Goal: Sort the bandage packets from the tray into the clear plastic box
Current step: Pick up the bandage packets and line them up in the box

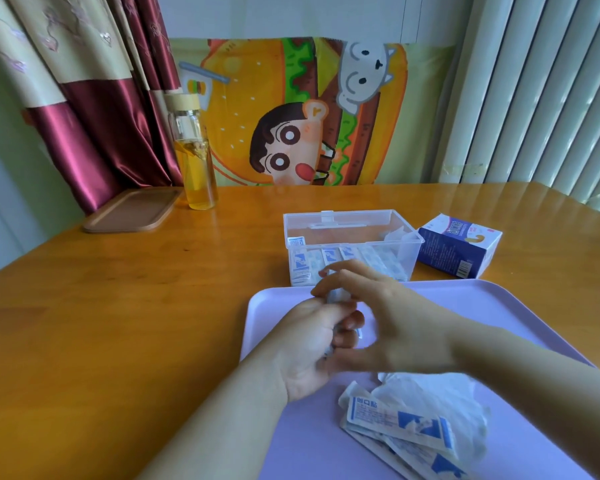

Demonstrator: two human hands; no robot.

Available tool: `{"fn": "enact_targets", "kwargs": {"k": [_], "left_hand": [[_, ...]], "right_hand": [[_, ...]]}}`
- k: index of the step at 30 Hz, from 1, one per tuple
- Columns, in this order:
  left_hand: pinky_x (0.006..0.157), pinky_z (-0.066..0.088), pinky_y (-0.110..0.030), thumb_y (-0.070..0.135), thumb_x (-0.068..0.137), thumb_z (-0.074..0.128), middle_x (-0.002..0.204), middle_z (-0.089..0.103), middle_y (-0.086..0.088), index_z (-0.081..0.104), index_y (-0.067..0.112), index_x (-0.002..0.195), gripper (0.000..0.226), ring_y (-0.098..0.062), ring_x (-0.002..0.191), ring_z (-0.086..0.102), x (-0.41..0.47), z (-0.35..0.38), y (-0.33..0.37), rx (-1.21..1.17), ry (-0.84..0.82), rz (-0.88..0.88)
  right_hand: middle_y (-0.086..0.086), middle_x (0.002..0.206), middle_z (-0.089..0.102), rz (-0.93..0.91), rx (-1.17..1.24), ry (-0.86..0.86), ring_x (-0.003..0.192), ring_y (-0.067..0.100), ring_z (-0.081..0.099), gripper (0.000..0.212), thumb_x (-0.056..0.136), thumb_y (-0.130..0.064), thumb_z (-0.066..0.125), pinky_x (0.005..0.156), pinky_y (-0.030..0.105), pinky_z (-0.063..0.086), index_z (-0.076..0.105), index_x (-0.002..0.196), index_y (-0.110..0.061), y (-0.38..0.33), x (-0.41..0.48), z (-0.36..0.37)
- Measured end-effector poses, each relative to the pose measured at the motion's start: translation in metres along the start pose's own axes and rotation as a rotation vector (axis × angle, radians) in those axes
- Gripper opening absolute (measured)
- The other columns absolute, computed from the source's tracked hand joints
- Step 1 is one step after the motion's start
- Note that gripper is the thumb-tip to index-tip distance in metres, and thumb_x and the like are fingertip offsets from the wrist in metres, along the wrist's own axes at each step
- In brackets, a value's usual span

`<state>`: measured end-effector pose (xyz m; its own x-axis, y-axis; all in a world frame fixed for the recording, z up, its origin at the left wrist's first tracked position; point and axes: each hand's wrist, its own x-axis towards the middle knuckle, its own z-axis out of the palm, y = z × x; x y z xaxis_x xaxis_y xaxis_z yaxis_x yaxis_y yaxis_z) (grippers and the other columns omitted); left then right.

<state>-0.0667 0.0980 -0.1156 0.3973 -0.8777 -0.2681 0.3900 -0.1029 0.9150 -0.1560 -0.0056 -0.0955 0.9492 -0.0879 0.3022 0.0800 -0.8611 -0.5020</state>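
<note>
Over the far-left part of the lavender tray (499, 306), at about its 10 o'clock, a held bundle (336, 296) of bandage packets is sitting between both hands. The left hand (309, 344) is lying palm up with its fingers curling round the held bundle and gripping it. The right hand (395, 320) is arching over from 3 o'clock, its forefinger touching the bundle's far end and its thumb reaching the near end, so it appears to be pinching the stack lengthwise, though blur is hiding the exact contact. Just beyond the tray, at 12 o'clock, the clear plastic box (354, 220) is standing open, and a row of boxed packets (326, 261) is already standing upright against its near wall, with room showing behind them. At the tray's 5 o'clock, loose packets (399, 424) are lying in a small overlapping pile, partly resting on a crumpled white tissue (440, 393). Judging from this, the sorting is running well past its start but is not finishing yet: one batch is waiting to go in and another is waiting to be gathered. Further out on the wooden table (118, 306), a blue carton (461, 247) is lying at 2 o'clock beside the box, while a glass bottle (194, 161) and a brown tray (132, 209) are standing at 10 o'clock.
</note>
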Motion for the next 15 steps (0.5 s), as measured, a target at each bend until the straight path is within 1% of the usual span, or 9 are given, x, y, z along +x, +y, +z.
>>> {"fn": "enact_targets", "kwargs": {"k": [2, 3, 5, 8, 9, 11, 13, 14, 15], "left_hand": [[0.037, 0.024, -0.014, 0.007, 0.095, 0.048, 0.05, 0.04, 0.005, 0.052, 0.019, 0.062, 0.035, -0.005, 0.038, 0.033, -0.006, 0.001, 0.004, 0.028, -0.026, 0.049], [0.039, 0.019, -0.015, 0.006, 0.094, 0.049, 0.051, 0.037, 0.006, 0.054, 0.019, 0.063, 0.034, -0.005, 0.04, 0.028, -0.009, 0.002, 0.008, 0.033, -0.028, 0.06], [0.042, 0.014, -0.016, 0.007, 0.094, 0.048, 0.052, 0.033, 0.006, 0.056, 0.017, 0.073, 0.025, -0.005, 0.043, 0.022, -0.012, 0.001, 0.013, 0.03, -0.061, 0.091], [0.042, 0.014, -0.016, 0.011, 0.095, 0.049, 0.054, 0.033, 0.007, 0.069, 0.02, 0.074, 0.03, -0.005, 0.045, 0.021, -0.011, 0.0, 0.024, 0.09, -0.101, 0.133], [0.042, 0.014, -0.016, 0.01, 0.094, 0.049, 0.054, 0.032, 0.007, 0.07, 0.019, 0.074, 0.031, -0.005, 0.046, 0.021, -0.01, 0.001, 0.029, 0.118, -0.105, 0.15], [0.04, 0.016, -0.015, 0.006, 0.093, 0.049, 0.053, 0.033, 0.007, 0.069, 0.019, 0.066, 0.037, -0.005, 0.044, 0.022, -0.005, 0.001, 0.042, 0.192, -0.068, 0.188], [0.038, 0.02, -0.014, 0.003, 0.093, 0.05, 0.055, 0.034, 0.005, 0.063, 0.018, 0.069, 0.031, -0.004, 0.043, 0.024, 0.003, 0.001, 0.058, 0.281, 0.0, 0.247], [0.038, 0.022, -0.014, 0.003, 0.092, 0.05, 0.056, 0.034, 0.004, 0.058, 0.016, 0.073, 0.024, -0.004, 0.042, 0.026, 0.009, 0.002, 0.066, 0.31, 0.032, 0.285], [0.039, 0.025, -0.014, 0.004, 0.092, 0.052, 0.057, 0.035, 0.003, 0.055, 0.014, 0.076, 0.019, -0.004, 0.042, 0.028, 0.016, 0.003, 0.075, 0.321, 0.054, 0.324]], "right_hand": [[-0.015, 0.116, 0.053, 0.058, 0.21, 0.062, 0.1, 0.006, 0.057, 0.044, 0.07, -0.03, 0.073, 0.087, 0.022, 0.048, 0.057, 0.11, -0.035, -0.001, 0.002, -0.013], [-0.011, 0.114, 0.056, 0.1, 0.308, 0.089, 0.097, 0.008, 0.059, 0.041, 0.073, -0.025, 0.07, 0.088, 0.026, 0.05, 0.057, 0.111, -0.035, -0.002, 0.003, -0.021], [-0.006, 0.108, 0.061, 0.167, 0.408, 0.096, 0.086, 0.009, 0.061, 0.038, 0.079, -0.019, 0.069, 0.085, 0.028, 0.051, 0.059, 0.112, -0.035, -0.001, 0.006, -0.034], [0.001, 0.097, 0.069, 0.203, 0.396, -0.033, 0.079, 0.01, 0.06, 0.022, 0.088, -0.016, 0.063, 0.078, 0.026, 0.048, 0.067, 0.105, -0.028, -0.004, 0.014, -0.041], [0.002, 0.095, 0.071, 0.212, 0.39, -0.044, 0.08, 0.013, 0.061, 0.017, 0.088, -0.018, 0.062, 0.08, 0.029, 0.049, 0.069, 0.102, -0.024, -0.003, 0.017, -0.044], [0.007, 0.094, 0.072, 0.235, 0.412, -0.001, 0.087, 0.022, 0.066, 0.013, 0.087, -0.021, 0.064, 0.091, 0.041, 0.051, 0.071, 0.097, -0.016, -0.002, 0.026, -0.05], [0.01, 0.091, 0.073, 0.222, 0.371, 0.076, 0.092, 0.032, 0.067, 0.013, 0.085, -0.023, 0.067, 0.094, 0.052, 0.048, 0.072, 0.093, -0.014, -0.002, 0.038, -0.059], [0.01, 0.089, 0.073, 0.207, 0.343, 0.118, 0.089, 0.032, 0.068, 0.013, 0.084, -0.024, 0.068, 0.092, 0.049, 0.049, 0.072, 0.091, -0.013, -0.002, 0.043, -0.063], [0.007, 0.085, 0.074, 0.192, 0.324, 0.17, 0.082, 0.026, 0.069, 0.012, 0.084, -0.023, 0.068, 0.087, 0.04, 0.052, 0.072, 0.089, -0.013, -0.002, 0.05, -0.068]]}}
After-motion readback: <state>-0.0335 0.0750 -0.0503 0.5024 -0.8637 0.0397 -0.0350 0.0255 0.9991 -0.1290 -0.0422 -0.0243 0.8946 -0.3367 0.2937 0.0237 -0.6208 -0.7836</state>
